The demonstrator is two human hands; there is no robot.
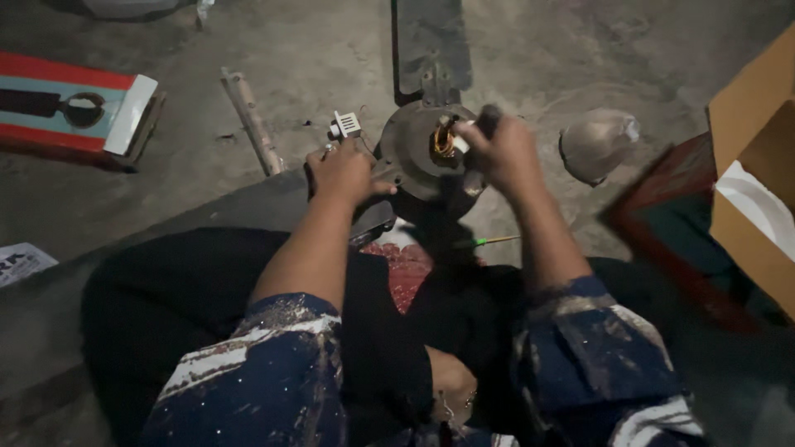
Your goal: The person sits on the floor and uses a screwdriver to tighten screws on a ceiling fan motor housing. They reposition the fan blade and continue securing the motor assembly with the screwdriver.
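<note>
A round grey ceiling-fan motor (414, 153) lies on the floor between my hands, copper windings showing at its centre. One dark fan blade (431, 41) runs from it toward the top of the view. My left hand (341, 172) rests on the motor's left rim, next to a small white ribbed part (345, 125) with wires. My right hand (501, 149) is closed over the motor's right side, holding a dark tool handle (489, 118) with its tip near the windings.
A domed grey cover (598, 142) lies to the right. An open cardboard box (758, 178) stands at the far right. A red and blue carton (70, 103) and a wooden stick (252, 120) lie at left. A green-handled screwdriver (495, 241) lies near my knee.
</note>
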